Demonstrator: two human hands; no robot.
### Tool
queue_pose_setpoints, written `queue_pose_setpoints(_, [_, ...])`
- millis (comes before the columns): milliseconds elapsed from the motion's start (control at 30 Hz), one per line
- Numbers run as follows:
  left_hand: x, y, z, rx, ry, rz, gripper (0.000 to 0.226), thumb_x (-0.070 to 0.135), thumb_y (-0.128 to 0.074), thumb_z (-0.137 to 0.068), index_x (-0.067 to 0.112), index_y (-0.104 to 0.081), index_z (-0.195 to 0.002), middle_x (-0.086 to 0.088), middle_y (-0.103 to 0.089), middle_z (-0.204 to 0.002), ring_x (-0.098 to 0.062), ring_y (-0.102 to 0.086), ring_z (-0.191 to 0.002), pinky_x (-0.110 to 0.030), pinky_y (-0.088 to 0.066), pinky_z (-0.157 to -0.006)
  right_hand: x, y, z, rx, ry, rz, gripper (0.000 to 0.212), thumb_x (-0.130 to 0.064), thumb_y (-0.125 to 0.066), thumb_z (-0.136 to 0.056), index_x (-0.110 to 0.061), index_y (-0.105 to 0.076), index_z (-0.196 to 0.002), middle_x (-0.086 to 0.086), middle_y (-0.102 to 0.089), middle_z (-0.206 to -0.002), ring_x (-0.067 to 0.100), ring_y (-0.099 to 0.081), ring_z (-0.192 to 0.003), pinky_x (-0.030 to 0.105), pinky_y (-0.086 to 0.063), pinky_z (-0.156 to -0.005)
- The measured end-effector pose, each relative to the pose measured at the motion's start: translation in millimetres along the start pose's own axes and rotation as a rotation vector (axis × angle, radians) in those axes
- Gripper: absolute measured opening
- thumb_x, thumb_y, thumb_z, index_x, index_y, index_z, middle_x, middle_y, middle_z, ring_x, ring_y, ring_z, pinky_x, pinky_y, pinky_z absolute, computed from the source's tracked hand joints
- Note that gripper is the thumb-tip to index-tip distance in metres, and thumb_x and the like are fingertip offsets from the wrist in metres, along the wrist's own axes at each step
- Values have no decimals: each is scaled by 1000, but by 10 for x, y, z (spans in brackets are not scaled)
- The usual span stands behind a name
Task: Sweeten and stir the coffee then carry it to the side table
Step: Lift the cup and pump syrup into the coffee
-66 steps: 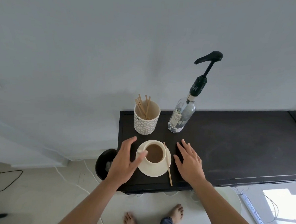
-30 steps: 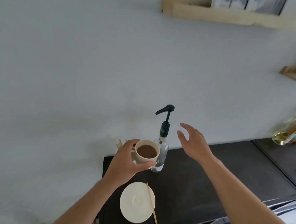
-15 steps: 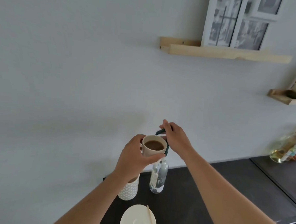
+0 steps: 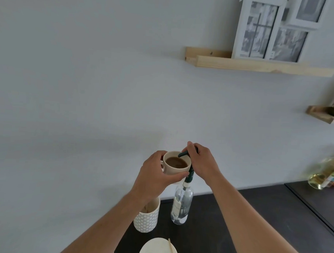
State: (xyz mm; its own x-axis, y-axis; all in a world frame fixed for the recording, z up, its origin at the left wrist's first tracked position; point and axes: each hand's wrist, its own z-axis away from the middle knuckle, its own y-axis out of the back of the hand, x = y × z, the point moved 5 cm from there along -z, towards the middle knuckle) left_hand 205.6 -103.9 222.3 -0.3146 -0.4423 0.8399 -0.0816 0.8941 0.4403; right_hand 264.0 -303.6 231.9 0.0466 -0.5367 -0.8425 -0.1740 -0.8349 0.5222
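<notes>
My left hand (image 4: 153, 176) holds a cream cup of coffee (image 4: 176, 163) up in the air, under the black spout of a pump. My right hand (image 4: 203, 161) rests on top of the pump head, fingers curled over it. The pump belongs to a clear glass syrup bottle (image 4: 181, 206) standing on the dark table (image 4: 254, 214). The cream saucer (image 4: 155, 251) lies at the table's front edge with a wooden stir stick (image 4: 172, 251) across it.
A patterned white cup (image 4: 146, 220) of stir sticks stands left of the bottle, partly behind my left forearm. Bottles (image 4: 326, 173) stand at the far right. A wooden shelf (image 4: 262, 64) with picture frames hangs on the wall above.
My left hand lifted the cup off the saucer and raised it to the pump spout. My right hand came up from the table onto the pump head. The view tilted upward.
</notes>
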Motion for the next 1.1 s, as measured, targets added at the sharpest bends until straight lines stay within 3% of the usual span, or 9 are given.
queue_pose_setpoints(100, [19, 16, -17, 1, -8, 11, 73, 72, -96, -76, 40, -65, -134, 24, -74, -124, -4, -73, -113, -16, -60, -87, 12, 16, -10, 7, 1, -24, 50, -57, -45, -113, -32, -81, -90, -8, -83, -86, 27, -78, -84, 35, -60, -73])
queue_pose_setpoints(200, [36, 40, -32, 6, -18, 26, 71, 72, -96, -74, 43, -66, -131, 26, -75, -121, -2, -73, -111, -12, -59, -81, 31, 19, -7, 6, -1, -59, 49, -57, -46, -113, -31, -81, -91, -6, -81, -85, 18, -70, -72, 33, -56, -70])
queue_pose_setpoints(367, [44, 71, -42, 7, -43, 17, 69, 77, -93, -72, 51, -62, -128, 30, -74, -118, 16, -63, -117, 1, -54, -80, 58, 15, 14, 8, 6, -101, 49, -58, -48, -113, -31, -81, -90, 7, -81, -87, 14, -61, -67, 33, -51, -66])
queue_pose_setpoints(667, [-10, 57, -41, 3, -44, -13, 74, 79, -93, -70, 48, -64, -131, 29, -74, -119, 5, -71, -110, -10, -58, -77, 91, -16, 26, -9, 20, -113, 48, -57, -48, -113, -29, -80, -91, 5, -82, -87, 16, -65, -69, 37, -53, -69])
queue_pose_setpoints(867, [-40, 23, -27, 3, -43, -2, 69, 76, -93, -72, 54, -60, -128, 35, -71, -115, 17, -62, -117, 2, -53, -79, 122, -24, 36, -15, 17, -109, 50, -62, -45, -111, -31, -79, -90, 11, -81, -88, 20, -64, -70, 38, -53, -69])
queue_pose_setpoints(1100, [-43, 14, -1, 9, -37, 1, 63, 78, -92, -71, 59, -59, -121, 38, -70, -115, 18, -61, -118, 3, -52, -81, 93, -33, 73, -5, 5, -108, 48, -56, -46, -112, -31, -79, -87, -1, -80, -84, 9, -66, -63, 33, -55, -69])
